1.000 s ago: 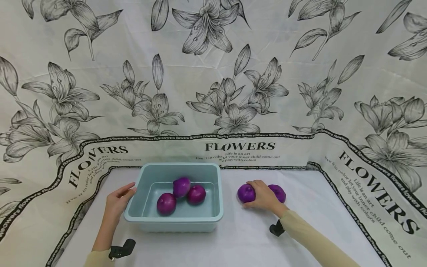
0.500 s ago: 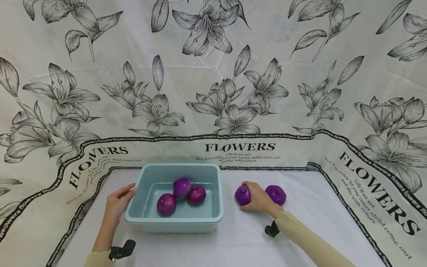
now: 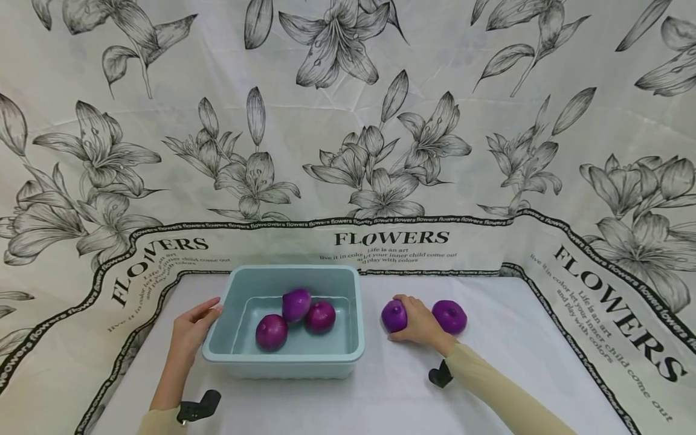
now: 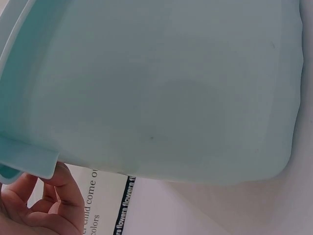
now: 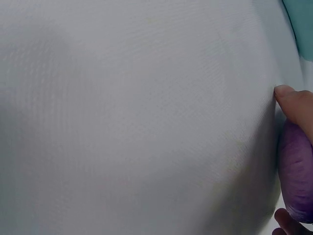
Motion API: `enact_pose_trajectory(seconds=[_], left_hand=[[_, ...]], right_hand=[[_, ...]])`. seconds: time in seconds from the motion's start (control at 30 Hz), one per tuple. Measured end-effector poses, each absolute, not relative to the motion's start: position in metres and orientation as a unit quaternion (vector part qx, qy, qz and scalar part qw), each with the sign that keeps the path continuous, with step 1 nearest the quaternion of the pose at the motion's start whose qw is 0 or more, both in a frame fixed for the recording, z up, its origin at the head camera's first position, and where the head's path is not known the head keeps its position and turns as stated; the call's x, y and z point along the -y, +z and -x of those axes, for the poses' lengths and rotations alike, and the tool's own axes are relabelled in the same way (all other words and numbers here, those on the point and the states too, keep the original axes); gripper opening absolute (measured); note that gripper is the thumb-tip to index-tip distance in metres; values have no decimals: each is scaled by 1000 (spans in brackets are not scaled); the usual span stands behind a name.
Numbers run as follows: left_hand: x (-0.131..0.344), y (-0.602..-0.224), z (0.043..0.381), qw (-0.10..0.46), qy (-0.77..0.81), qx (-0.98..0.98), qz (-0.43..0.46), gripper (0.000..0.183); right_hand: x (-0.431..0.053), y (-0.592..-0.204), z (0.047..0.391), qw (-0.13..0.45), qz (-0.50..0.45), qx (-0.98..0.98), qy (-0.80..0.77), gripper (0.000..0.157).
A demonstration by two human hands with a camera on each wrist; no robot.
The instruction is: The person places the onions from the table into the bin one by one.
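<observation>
A light blue-green plastic basin (image 3: 288,366) stands left of centre on the white tablecloth. Three purple onions lie inside it: one at front left (image 3: 271,332), a pale-streaked onion (image 3: 296,305) behind, and one at right (image 3: 320,317). My left hand (image 3: 191,326) grips the basin's left rim, and the left wrist view shows its curled fingers (image 4: 68,196) under the lip. Right of the basin, my right hand (image 3: 418,323) holds another purple onion (image 3: 393,315) between thumb and fingers. That onion (image 5: 296,169) is partly cut off by the right wrist view's edge.
One more purple onion (image 3: 450,317) lies on the cloth just right of my right hand. A floral curtain (image 3: 380,151) with printed lettering encloses the back and sides of the table (image 3: 391,399). Each wrist carries a black camera mount.
My right hand has shifted slightly left with the onion it holds, away from the other onion on the cloth. The left hand and basin have stayed put.
</observation>
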State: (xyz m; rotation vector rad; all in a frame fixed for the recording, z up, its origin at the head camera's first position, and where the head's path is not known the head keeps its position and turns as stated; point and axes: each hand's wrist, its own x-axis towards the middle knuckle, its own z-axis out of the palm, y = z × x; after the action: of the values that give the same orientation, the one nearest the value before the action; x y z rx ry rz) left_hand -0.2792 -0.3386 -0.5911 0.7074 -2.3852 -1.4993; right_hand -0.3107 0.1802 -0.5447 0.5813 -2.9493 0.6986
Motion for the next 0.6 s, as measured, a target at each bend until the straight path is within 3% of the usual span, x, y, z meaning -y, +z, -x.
enact_pose_trajectory(seconds=[0.6], left_hand=[[343,-594,276,109,-500,825,-241,60]], right_hand=[[-170,-539,308,8,-179,949,260,91]])
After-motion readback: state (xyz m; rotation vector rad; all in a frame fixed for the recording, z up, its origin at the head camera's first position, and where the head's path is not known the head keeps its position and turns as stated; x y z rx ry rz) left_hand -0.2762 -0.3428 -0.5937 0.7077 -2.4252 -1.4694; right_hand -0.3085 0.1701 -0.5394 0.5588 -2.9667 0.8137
